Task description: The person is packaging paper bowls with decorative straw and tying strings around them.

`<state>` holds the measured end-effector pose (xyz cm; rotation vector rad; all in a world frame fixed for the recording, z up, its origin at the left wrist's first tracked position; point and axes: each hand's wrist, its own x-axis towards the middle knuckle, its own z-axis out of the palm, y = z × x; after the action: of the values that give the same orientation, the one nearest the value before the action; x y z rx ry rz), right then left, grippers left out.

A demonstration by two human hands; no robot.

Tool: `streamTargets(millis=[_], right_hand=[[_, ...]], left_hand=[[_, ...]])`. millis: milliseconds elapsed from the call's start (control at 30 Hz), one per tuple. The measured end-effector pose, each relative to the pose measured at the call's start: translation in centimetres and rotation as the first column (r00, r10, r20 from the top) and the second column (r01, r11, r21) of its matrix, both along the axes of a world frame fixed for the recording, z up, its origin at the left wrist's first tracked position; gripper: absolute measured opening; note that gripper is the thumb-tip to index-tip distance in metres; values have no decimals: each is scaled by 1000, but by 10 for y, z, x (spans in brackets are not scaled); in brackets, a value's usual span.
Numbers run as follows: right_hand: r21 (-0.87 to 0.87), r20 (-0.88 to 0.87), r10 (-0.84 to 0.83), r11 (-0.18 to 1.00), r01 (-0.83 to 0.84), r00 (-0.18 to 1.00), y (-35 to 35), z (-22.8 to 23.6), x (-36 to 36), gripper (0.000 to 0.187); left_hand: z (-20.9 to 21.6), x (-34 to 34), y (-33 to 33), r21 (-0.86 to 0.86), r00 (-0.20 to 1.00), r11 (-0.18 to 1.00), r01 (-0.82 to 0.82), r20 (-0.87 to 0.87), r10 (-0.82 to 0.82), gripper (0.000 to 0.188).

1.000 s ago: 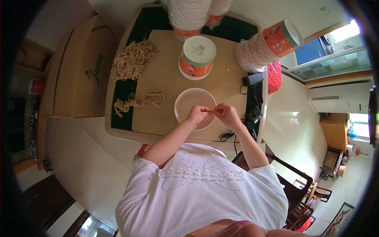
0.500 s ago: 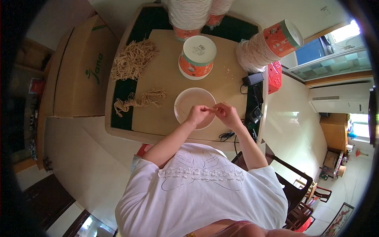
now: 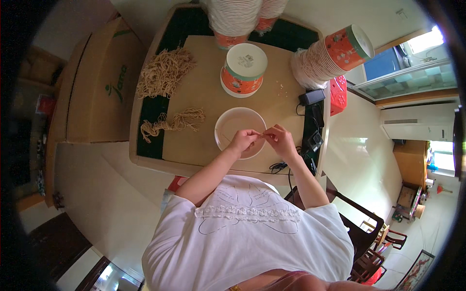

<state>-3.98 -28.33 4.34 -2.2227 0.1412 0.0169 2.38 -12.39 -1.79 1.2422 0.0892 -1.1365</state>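
Note:
A round paper bucket (image 3: pixel 232 116) with a pale interior stands mouth up near the table's front edge. Over its right rim my left hand (image 3: pixel 244 141) and my right hand (image 3: pixel 279 140) meet, fingertips pinched together. Both appear closed on a thin strand of twine (image 3: pixel 224 136), which crosses the inside of the bucket toward my left hand; its end between the fingertips is too small to make out. Just beyond stands an upside-down paper bucket (image 3: pixel 245 72), orange with a green band. Left of it lie a loose heap of tan twine (image 3: pixel 165 72) and a smaller twine bundle (image 3: pixel 179 120).
Tall stacks of paper buckets (image 3: pixel 234 17) wrapped in plastic stand at the back, and another stack (image 3: pixel 335 53) leans at the right. A black adapter (image 3: pixel 311 97), cables and a small camera (image 3: pixel 315 140) line the right edge. A large cardboard box (image 3: pixel 102 87) stands left.
My fingers have shifted very slightly while staying pinched together at the bucket's rim. The bucket and everything else on the table look the same.

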Motion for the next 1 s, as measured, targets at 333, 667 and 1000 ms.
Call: streamTargets(millis=[333,667,1000], right_hand=[[-62,50,12,998,-9,999,4,1,-6,9],[-15,77,-40,999,41,996,5,-6,-5,9],[-176,203,11,984,26,979,12,-3,-12,11]], left_hand=[[-14,-3,-3,20,992,999,-49,119,46,10],[-2,0,2,-33,992,998,-50,-120,46,13],[-8,1,3,-96,943,989,-113,-323,76,10]])
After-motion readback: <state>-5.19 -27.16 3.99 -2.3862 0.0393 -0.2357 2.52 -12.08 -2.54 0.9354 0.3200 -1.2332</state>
